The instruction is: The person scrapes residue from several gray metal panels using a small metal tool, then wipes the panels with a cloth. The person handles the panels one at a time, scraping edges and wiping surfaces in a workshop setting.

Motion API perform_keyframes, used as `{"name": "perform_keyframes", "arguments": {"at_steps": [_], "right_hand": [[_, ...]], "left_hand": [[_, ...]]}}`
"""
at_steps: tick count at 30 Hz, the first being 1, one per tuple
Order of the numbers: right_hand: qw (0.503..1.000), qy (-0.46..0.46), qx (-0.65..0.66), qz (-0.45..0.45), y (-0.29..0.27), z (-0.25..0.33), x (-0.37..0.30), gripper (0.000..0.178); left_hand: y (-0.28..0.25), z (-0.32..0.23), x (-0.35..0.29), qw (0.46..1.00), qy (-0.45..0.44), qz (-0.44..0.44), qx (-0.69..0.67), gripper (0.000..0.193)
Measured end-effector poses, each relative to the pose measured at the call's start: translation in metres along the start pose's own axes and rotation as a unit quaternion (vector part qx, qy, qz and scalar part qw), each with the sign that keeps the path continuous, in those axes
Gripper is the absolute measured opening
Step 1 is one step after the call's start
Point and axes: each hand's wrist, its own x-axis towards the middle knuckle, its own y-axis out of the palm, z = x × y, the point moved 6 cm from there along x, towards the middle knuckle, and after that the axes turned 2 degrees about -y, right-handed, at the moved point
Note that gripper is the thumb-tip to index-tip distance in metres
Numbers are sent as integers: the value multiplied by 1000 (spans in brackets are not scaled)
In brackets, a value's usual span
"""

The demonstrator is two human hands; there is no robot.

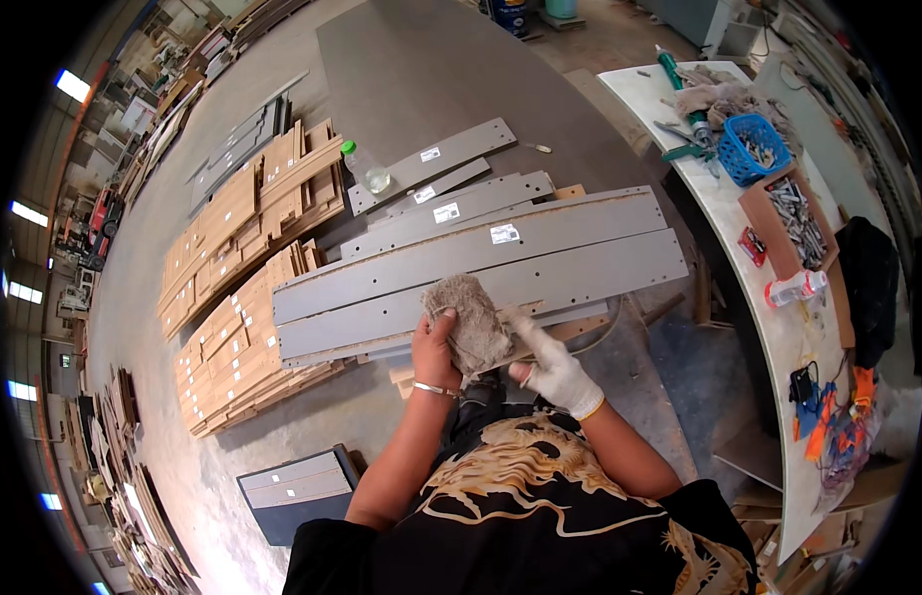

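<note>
A grey-brown fluffy rag (466, 322) is held in my bare left hand (436, 352), its thumb pressed on the near face. My right hand (560, 377) wears a white glove with the thumb tip bare. Its fingers stretch toward the rag's right edge, with thumb and forefinger apart; whether they touch the rag I cannot tell. Beneath both hands lie two long grey panels (580, 271) with drilled holes along them. The upper one bears a white label (504, 234). More grey panels (471, 205) lie just beyond.
Stacks of wood-coloured boards (238, 337) stand at left. A green-capped bottle (367, 171) rests by the far panels. On the right, a white-topped table (768, 416) carries a blue basket (753, 147), a cardboard box of metal fittings (800, 223) and a clear bottle (796, 289).
</note>
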Motion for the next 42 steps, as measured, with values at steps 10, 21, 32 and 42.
{"name": "perform_keyframes", "arguments": {"at_steps": [10, 21, 32, 42], "right_hand": [[775, 225, 576, -136, 29, -107, 25, 47], [715, 363, 548, -236, -5, -158, 100, 38], [714, 329, 546, -289, -19, -190, 193, 63], [745, 224, 514, -362, -66, -187, 210, 69]], "left_hand": [[103, 15, -74, 566, 363, 177, 719, 71], [80, -54, 25, 663, 315, 328, 595, 53], [-39, -164, 320, 773, 323, 42, 544, 39], [-71, -200, 548, 814, 213, 20, 540, 50]]}}
